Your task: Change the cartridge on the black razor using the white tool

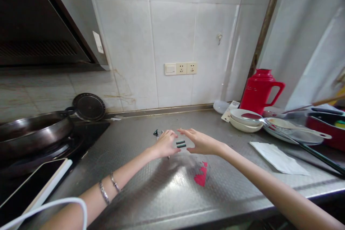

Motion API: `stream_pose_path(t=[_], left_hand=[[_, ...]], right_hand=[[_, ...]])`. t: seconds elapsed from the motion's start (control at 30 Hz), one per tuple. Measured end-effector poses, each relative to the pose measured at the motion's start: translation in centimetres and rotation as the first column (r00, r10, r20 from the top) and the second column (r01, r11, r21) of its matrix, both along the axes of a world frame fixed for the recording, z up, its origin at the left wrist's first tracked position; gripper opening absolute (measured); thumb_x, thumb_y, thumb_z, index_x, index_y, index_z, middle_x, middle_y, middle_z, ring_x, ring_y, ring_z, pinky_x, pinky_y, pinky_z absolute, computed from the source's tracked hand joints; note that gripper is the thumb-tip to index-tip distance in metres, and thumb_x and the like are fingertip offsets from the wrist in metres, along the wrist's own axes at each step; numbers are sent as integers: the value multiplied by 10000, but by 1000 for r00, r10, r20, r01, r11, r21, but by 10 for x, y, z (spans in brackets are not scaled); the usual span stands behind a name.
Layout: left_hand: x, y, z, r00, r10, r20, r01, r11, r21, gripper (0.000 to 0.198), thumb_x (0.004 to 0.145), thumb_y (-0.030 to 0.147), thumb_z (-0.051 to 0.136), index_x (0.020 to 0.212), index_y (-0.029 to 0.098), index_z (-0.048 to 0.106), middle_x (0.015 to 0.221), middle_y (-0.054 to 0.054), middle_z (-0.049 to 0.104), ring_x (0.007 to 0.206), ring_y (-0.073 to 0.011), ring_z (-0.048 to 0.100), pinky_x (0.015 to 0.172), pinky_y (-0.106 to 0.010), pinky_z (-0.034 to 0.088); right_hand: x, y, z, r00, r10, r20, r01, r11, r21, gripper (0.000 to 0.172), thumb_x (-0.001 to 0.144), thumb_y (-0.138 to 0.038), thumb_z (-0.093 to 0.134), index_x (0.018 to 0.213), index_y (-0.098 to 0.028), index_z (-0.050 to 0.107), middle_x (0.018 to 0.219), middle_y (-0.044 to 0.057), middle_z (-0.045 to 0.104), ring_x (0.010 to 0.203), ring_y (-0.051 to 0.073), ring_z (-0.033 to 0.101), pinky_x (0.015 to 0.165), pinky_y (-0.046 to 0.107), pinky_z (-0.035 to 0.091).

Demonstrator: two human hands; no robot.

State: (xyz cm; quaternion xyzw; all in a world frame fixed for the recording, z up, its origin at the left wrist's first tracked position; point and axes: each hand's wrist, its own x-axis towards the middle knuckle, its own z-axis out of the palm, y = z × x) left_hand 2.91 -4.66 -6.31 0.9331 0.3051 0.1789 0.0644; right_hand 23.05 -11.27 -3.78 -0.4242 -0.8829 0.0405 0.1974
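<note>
Two small dark green rods, perhaps batteries, lie side by side on the steel counter: a far rod and a near rod. My left hand is just left of them, thumb and fingers apart, with nothing visible in its grasp. Opposite it, my right hand curves open on the rods' right side, also without anything in it. Partly covered by my left hand is something thin and pale, whose end shows beneath the wrist. A small black object lies just beyond that hand.
A pan sits on the stove at left, with a phone-like device and white cable nearer. A torn red patch marks the counter. At right are bowls, a red thermos and white paper.
</note>
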Motion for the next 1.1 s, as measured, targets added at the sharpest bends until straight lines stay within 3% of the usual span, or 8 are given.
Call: stream_pose_path(t=[0.1, 0.23, 0.43, 0.63, 0.8, 1.1], left_hand=[[-4, 18, -6, 993, 72, -94, -76, 996, -44, 429, 706, 419, 612, 1043, 158, 565, 1075, -106, 532, 1055, -258, 482, 913, -348, 389], [-6, 50, -21, 969, 157, -189, -169, 984, -49, 343, 697, 380, 607, 956, 156, 583, 1066, -110, 521, 1083, -271, 454, 919, -353, 377], [-3, 85, -44, 958, 227, -173, -239, 970, -48, 377, 690, 436, 610, 955, 169, 589, 1082, -112, 507, 1113, -288, 418, 915, -366, 375], [-3, 95, -46, 967, 182, -178, -196, 978, -67, 485, 671, 508, 629, 1033, 187, 594, 1134, -109, 508, 1176, -304, 373, 957, -384, 340], [-3, 96, -42, 968, 120, -221, -147, 983, -109, 457, 681, 516, 617, 1019, 209, 605, 1154, -97, 517, 1201, -311, 353, 969, -410, 322], [-3, 98, -44, 970, 119, -211, -151, 978, -146, 575, 640, 562, 639, 1074, 190, 572, 1162, -113, 522, 1203, -324, 349, 956, -411, 332]], right_hand=[[3, 5, -4, 999, -39, -29, 39, 999, -15, 745, 733, -194, 578, 1398, -195, 243, 1361, 138, 405, 1239, 261, 371, 993, 425, 349], [7, 6, -7, 995, -80, -60, 77, 996, -51, 660, 770, -215, 537, 1380, -192, 285, 1366, 132, 397, 1256, 244, 362, 1031, 423, 316], [15, 6, -19, 995, -91, -38, 86, 990, -113, 624, 774, -217, 517, 1365, -196, 320, 1378, 132, 384, 1268, 240, 352, 1040, 421, 304], [21, 9, -28, 992, -125, -13, 121, 977, -176, 621, 755, -212, 534, 1351, -194, 361, 1397, 136, 360, 1273, 253, 350, 1040, 417, 303], [20, 14, -31, 991, -134, 3, 132, 972, -195, 614, 754, -211, 538, 1345, -196, 374, 1403, 139, 354, 1273, 259, 351, 1037, 423, 303], [29, 33, -37, 985, -170, -18, 165, 974, -152, 592, 756, -218, 533, 1328, -157, 393, 1382, 159, 377, 1269, 248, 364, 1043, 414, 302]])
